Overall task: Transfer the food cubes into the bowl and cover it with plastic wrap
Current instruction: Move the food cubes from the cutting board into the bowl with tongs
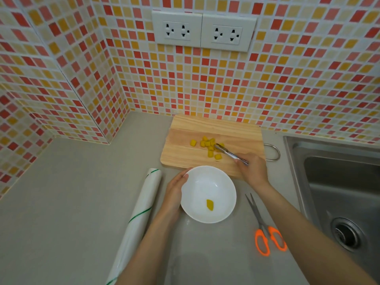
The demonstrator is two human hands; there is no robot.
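Right hand (251, 168) grips slim metal tongs (229, 152), tips among yellow food cubes (209, 146) on the pale wooden cutting board (185, 140); left hand (174, 190), fingers straight, rests against the round white bowl (222, 182) at its 9 o'clock; one cube lies inside; white plastic-wrap roll (139, 214) farther toward 9; orange-handled scissors (265, 231) at 4.

Grey countertop (82, 192) carries a wooden cutting board (185, 157), white bowl (226, 182), plastic wrap roll (141, 206) and orange-handled scissors (265, 229).
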